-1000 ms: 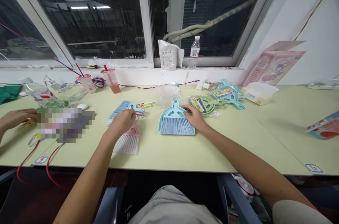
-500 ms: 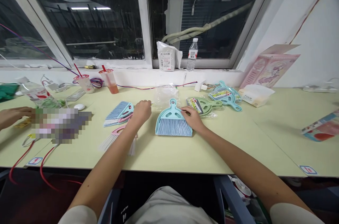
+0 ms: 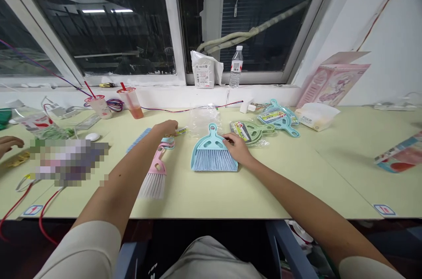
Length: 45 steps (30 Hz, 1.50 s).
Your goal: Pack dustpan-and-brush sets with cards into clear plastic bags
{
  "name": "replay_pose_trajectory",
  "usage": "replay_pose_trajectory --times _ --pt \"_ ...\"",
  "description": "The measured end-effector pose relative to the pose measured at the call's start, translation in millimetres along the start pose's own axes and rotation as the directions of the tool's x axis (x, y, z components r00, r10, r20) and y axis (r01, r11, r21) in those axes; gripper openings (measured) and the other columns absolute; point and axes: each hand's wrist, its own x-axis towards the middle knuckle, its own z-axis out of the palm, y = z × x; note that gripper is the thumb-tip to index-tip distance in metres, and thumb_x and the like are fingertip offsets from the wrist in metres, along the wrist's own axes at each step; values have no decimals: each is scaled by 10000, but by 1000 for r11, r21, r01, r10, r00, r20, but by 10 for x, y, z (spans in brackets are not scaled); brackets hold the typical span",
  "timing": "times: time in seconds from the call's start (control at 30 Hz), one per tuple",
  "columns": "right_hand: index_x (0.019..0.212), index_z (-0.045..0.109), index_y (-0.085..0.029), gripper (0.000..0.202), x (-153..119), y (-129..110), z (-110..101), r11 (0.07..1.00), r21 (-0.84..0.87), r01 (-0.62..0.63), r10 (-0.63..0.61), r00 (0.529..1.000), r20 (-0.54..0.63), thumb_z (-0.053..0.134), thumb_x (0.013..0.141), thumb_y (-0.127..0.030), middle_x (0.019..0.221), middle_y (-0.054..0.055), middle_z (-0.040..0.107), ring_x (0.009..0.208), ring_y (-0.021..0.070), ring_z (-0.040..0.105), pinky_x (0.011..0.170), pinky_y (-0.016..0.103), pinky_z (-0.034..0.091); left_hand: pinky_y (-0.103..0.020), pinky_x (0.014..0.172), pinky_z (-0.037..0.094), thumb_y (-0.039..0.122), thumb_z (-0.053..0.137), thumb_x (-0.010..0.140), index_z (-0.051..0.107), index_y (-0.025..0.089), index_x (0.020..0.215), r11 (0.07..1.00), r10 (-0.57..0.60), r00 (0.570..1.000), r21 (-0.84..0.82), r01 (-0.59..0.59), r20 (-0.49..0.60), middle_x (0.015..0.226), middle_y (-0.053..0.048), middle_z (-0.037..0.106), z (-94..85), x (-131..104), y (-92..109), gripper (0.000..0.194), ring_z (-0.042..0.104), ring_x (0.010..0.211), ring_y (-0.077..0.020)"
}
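Two loose brushes lie on the surface: one pink brush (image 3: 154, 176) and one blue brush (image 3: 141, 137). One teal dustpan set (image 3: 212, 154) sits unwrapped. One green packaged set (image 3: 252, 130), one teal packaged set (image 3: 280, 118). Two drink cups (image 3: 99, 106) (image 3: 132, 100), one water bottle (image 3: 235, 67).

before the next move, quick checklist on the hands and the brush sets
1. Right hand on the blue dustpan: ok, it rests on the pan's right edge.
2. Blue brush seated in that dustpan: ok, bristles at its front lip.
3. Left hand at the label strip: ok; a grip cannot tell.
4. Pink brush free: ok, lying apart from both hands.
5. Plastic bag behind the dustpan: ok, untouched.
6. Another person's hand at far left: ok, well apart.
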Motion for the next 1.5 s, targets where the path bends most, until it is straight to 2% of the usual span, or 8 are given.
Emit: replay_pose_trajectory --times 0.13,0.43,0.53,0.63,0.77,0.9,1.07,1.5 --pt "1020 748 -220 201 3 18 10 1000 -4 -5 5 1000 -11 583 914 -262 1039 76 718 961 217 658 866 366 533 -298 701 486 227 775 605 710 204 874 998 5 991 69 -14 134 800 -51 732 19 122 -102 277 642 711 -207" --pt "1046 745 -223 215 -2 35 11 1000 -7 -5 5 1000 -7 570 926 -255 1071 76 721 1000 223 656 895 376 516 -269 725 472 209 682 731 698 178 872 995 0 996 99 9 -92 846 -66 721 -224 61 -162 145 629 801 -203" --pt "1039 745 -224 212 -2 34 19 1000 -5 -15 15 1000 -8 571 923 -257 1067 76 723 983 220 658 877 373 523 -280 722 483 266 717 767 693 160 1056 994 -93 965 -75 77 -246 896 -78 720 -560 -171 -107 308 641 795 -207" --pt "1016 749 -228 198 9 42 29 998 39 -49 50 999 -19 589 908 -270 1069 72 731 976 220 667 876 373 531 -275 708 497 375 736 798 627 207 1246 905 83 977 -396 -157 -198 947 -53 728 -770 -613 265 490 668 822 -202" --pt "973 757 -214 183 45 84 24 973 177 -145 145 989 13 654 852 -302 1030 68 753 929 236 690 857 388 543 -283 680 486 348 829 666 714 229 991 835 374 923 -466 -294 88 859 -30 723 -517 -1174 1078 365 673 786 -213" --pt "933 771 -216 194 85 116 3 937 274 -214 203 977 67 709 799 -341 1001 61 771 909 242 706 863 394 549 -303 636 412 190 796 658 688 251 756 805 549 834 -302 -510 56 675 0 649 -24 -1276 1536 158 608 634 -195" --pt "934 777 -217 238 93 111 7 934 284 -216 207 976 65 728 797 -405 993 64 772 901 240 707 854 394 556 -343 775 383 118 743 693 631 247 749 803 595 803 -40 -595 -9 661 -6 632 245 -1162 1515 179 606 705 -230" --pt "957 762 -216 168 53 28 1 987 116 -110 110 994 1 634 881 -293 1031 68 735 945 220 680 850 364 550 -376 814 298 151 678 808 647 218 798 713 700 705 188 -676 -115 762 -62 661 269 -1202 1464 74 560 884 -262"
